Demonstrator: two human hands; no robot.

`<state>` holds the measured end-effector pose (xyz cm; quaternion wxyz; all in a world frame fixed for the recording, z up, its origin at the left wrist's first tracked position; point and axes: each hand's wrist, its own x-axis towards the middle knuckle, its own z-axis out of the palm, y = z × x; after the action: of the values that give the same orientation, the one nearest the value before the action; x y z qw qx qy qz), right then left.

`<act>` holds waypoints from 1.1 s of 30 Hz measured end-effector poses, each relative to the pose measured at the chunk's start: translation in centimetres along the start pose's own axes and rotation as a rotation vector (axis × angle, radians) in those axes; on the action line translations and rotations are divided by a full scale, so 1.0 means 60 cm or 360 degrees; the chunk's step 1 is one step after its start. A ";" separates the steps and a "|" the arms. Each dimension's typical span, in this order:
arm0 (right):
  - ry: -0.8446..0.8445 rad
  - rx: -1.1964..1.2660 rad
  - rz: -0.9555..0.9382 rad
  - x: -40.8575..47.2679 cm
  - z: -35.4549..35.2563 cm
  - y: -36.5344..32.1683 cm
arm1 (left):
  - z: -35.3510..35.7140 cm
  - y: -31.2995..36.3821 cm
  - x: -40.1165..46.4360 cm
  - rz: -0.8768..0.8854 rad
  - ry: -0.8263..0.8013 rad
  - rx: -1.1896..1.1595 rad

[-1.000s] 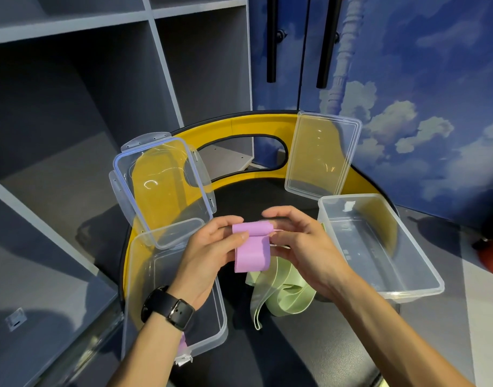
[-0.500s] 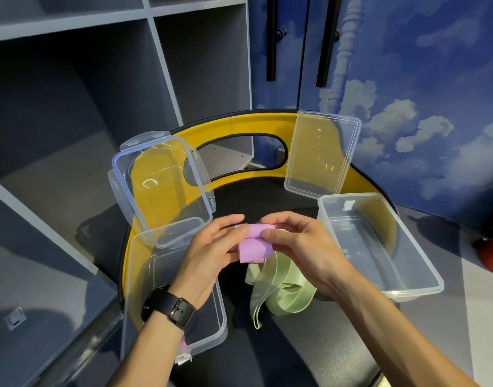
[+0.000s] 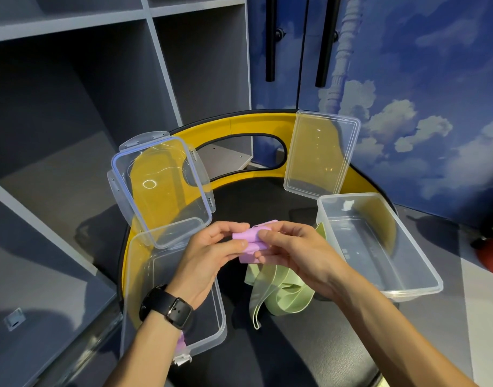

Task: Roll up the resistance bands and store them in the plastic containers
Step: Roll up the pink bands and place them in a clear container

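Head view shows your left hand [image 3: 211, 255] and right hand [image 3: 290, 252] both pinching the purple band [image 3: 249, 243], thumbs and fingertips curled onto it from either side. You hold it in the air, above the black seat [image 3: 267, 202] and between the two tubs. It looks almost fully rolled, with only a short tail hanging below the roll, so you are at the end of the rolling step for this band.

Just below your right hand, the green band [image 3: 278, 297] lies loose and unrolled on the seat. The left tub [image 3: 220, 328] sits under your left wrist, its lid [image 3: 161, 188] leaning at its far end; something purple shows at its near corner, too hidden to name. The right tub [image 3: 379, 241] stands open, its lid [image 3: 320, 155] propped behind it.

Next, tuck in the tail and keep the roll squeezed so it cannot spring open, then lower it into a tub before you let go.
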<state>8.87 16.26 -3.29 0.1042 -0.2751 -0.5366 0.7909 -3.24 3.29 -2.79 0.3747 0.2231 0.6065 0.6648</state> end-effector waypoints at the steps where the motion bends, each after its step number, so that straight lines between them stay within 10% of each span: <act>1: 0.0011 0.0018 -0.0021 0.000 -0.001 -0.001 | 0.000 0.000 0.000 -0.0009 -0.0006 -0.0014; 15: 0.0024 -0.0126 -0.0030 -0.003 -0.003 -0.003 | -0.005 -0.004 -0.002 -0.0074 -0.0055 0.0268; 24: 0.0086 -0.0548 -0.0189 -0.003 0.009 0.002 | -0.011 0.007 -0.009 0.0454 0.0000 0.1392; 33: 0.0100 -0.0724 -0.0225 -0.003 0.010 0.006 | -0.011 0.004 0.002 0.0515 -0.0044 0.1569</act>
<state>8.76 15.57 -3.40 0.1114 -0.2777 -0.7153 0.6315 -3.86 2.97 -2.67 0.1256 0.4728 0.8004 0.3464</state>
